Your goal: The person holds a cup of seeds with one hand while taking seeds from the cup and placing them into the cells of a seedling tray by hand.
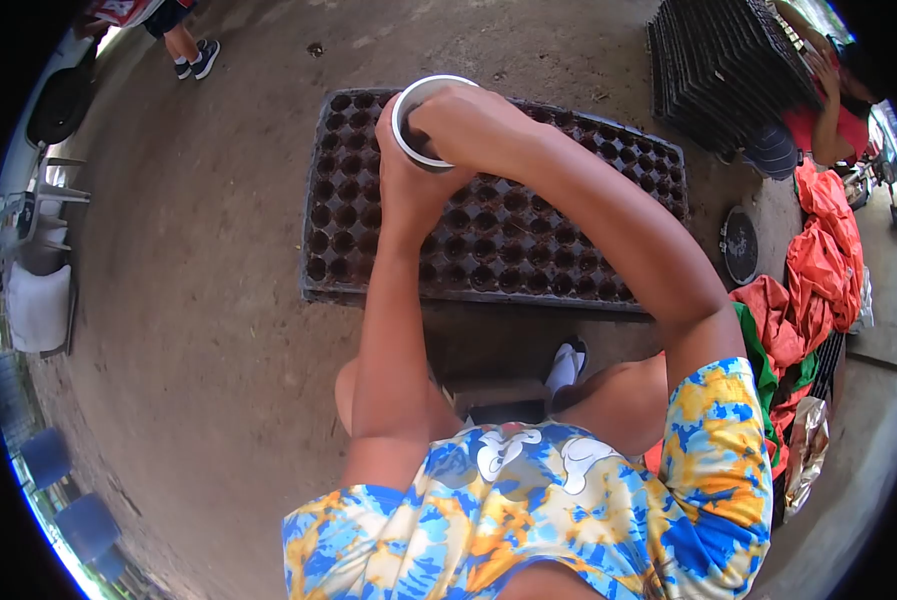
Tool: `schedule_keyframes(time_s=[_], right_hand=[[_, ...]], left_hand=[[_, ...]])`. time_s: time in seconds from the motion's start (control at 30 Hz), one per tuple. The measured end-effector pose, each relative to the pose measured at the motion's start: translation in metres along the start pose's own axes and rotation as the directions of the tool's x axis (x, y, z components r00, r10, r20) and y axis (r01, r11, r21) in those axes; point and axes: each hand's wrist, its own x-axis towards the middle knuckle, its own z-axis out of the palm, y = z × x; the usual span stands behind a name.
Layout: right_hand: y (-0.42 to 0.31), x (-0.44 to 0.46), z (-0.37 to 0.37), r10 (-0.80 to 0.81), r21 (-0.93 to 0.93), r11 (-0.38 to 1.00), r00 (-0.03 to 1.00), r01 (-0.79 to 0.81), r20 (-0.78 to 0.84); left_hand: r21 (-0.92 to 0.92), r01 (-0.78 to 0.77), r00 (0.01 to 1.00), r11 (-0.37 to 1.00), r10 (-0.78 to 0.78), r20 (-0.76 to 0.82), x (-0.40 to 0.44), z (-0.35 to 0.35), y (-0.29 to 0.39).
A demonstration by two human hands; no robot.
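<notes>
A white-rimmed cup [402, 127] is held above the far left part of a black seedling tray [493, 297]. My left hand [400, 175] is wrapped round the cup's outside, its fingers closed on it. My right hand [458, 122] reaches down into the cup from the right. Its fingertips are hidden inside, so their pose and anything they hold cannot be made out. Rows of round cells in the tray look dark, with brown soil along their edges. The tray lies flat on the floor in front of my legs.
A tall stack of black trays [713, 70] stands at the far right beside a person [838, 125]. Red cloth [823, 250] and a round black lid [739, 245] lie at the right. Another person's legs [183, 45] show at the far left. White chairs [40, 300] line the left.
</notes>
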Motion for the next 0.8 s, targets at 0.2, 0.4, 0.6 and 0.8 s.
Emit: schedule_keyframes(time_s=[0.2,0.4,0.6,0.8], right_hand=[[0.004,0.013,-0.006,0.009,0.077,0.997,0.999,-0.013,0.050],[0.012,-0.016,-0.023,0.092,0.453,0.892,0.985,-0.016,-0.147],[0.019,-0.056,0.032,0.093,0.574,0.813,0.995,-0.101,0.044],[0.012,-0.066,0.066,0.123,0.469,0.861,0.976,-0.196,0.182]], left_hand=[[-0.069,0.027,0.999,0.997,-0.025,0.023,0.001,-0.001,-0.003],[-0.182,0.080,0.996,0.980,-0.088,-0.031,0.003,-0.008,0.002],[-0.220,0.043,0.990,0.974,-0.071,-0.124,0.007,-0.016,-0.011],[-0.215,0.039,0.991,0.976,-0.065,-0.114,0.004,-0.011,-0.001]])
